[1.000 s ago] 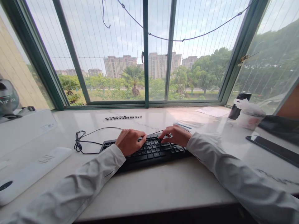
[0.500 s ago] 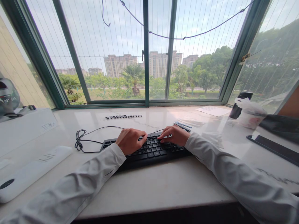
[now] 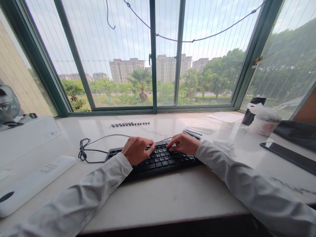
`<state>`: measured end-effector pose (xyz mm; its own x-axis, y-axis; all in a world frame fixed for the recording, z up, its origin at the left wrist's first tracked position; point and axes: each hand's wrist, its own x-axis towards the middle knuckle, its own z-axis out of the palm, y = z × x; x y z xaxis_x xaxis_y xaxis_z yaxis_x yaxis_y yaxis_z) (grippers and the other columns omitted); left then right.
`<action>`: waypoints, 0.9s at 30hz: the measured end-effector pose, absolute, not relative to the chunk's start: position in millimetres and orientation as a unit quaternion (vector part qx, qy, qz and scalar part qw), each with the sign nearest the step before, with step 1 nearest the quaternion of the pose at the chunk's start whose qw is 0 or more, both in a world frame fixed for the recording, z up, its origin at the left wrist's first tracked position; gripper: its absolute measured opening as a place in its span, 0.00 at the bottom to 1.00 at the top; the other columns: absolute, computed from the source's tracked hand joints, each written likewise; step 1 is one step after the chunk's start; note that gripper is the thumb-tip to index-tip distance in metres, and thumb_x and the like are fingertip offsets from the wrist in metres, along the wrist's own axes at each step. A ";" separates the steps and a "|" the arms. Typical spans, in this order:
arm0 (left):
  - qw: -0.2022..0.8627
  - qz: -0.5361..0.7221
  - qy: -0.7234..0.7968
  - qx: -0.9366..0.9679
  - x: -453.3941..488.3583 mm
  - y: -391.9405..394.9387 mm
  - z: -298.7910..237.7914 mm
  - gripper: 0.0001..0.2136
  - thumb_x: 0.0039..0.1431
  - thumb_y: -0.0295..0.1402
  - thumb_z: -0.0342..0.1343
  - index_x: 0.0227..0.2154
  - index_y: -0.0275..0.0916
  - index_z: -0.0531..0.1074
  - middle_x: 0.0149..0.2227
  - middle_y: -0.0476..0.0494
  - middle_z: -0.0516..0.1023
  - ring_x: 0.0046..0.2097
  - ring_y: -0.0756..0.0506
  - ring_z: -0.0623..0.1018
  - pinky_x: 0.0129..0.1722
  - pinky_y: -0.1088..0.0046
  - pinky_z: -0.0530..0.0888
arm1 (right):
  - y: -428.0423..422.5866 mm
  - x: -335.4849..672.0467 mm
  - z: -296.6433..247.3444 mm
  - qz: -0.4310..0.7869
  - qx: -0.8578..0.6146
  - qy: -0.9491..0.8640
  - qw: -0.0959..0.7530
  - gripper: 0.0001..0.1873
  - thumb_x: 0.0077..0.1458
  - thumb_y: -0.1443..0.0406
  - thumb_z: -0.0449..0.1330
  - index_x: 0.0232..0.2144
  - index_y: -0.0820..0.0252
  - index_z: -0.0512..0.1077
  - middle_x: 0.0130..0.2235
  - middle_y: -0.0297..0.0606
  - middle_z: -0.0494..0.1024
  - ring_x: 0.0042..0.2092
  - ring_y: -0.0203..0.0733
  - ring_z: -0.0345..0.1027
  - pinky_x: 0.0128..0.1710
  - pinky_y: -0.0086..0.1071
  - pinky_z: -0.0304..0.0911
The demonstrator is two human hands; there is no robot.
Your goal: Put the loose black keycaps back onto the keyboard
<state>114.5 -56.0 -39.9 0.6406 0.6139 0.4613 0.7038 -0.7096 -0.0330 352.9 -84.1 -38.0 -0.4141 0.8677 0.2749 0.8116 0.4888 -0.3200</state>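
A black keyboard lies on the pale marble sill, its cable coiled at its left. My left hand sits curled over the keyboard's upper middle, fingertips down on the keys. My right hand is just to its right, fingers bent and pinched together at the top key rows. The fingertips of both hands meet near one spot; what they pinch is hidden. A row of small dark keycaps lies loose on the sill behind the keyboard.
A white box and a long white device lie at the left, under a helmet. At the right are a phone, a bagged cup, a dark bottle and paper. Window frames close the back.
Both hands stay at the same spot on the keyboard; the fingertips shift only slightly. The view has drifted a little.
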 end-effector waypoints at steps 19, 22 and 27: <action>0.112 -0.219 -0.357 -0.901 114.2 -54.4 -42.0 0.17 0.61 0.43 0.42 0.33 0.48 0.77 0.31 0.49 0.79 0.35 0.45 0.77 0.30 0.72 0.62 | -87.3 347.1 -40.1 0.060 -0.513 -0.826 0.223 0.09 0.48 0.61 0.63 0.34 0.53 0.79 0.30 0.34 0.78 0.29 0.32 0.65 0.30 0.25 0.57; 0.114 -0.219 -0.355 -0.901 113.8 -53.7 -42.5 0.17 0.61 0.43 0.42 0.33 0.48 0.77 0.31 0.49 0.80 0.35 0.45 0.77 0.30 0.72 0.63 | -89.3 347.3 -38.9 0.042 -0.482 -0.850 0.208 0.09 0.51 0.62 0.61 0.34 0.56 0.79 0.32 0.36 0.78 0.30 0.33 0.67 0.32 0.26 0.58; 0.114 -0.216 -0.346 -0.906 114.2 -54.4 -42.7 0.17 0.61 0.43 0.42 0.34 0.47 0.77 0.32 0.48 0.80 0.36 0.45 0.78 0.30 0.72 0.65 | -87.2 355.7 -42.0 0.034 -0.400 -0.895 0.192 0.11 0.55 0.63 0.57 0.36 0.56 0.78 0.36 0.38 0.78 0.36 0.35 0.69 0.36 0.26 0.59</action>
<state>114.2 -54.4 -42.7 0.6675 0.5773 0.4704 0.6757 -0.7350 -0.0569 355.7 -87.2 -42.0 -0.6058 0.7296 0.3172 0.7038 0.6774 -0.2140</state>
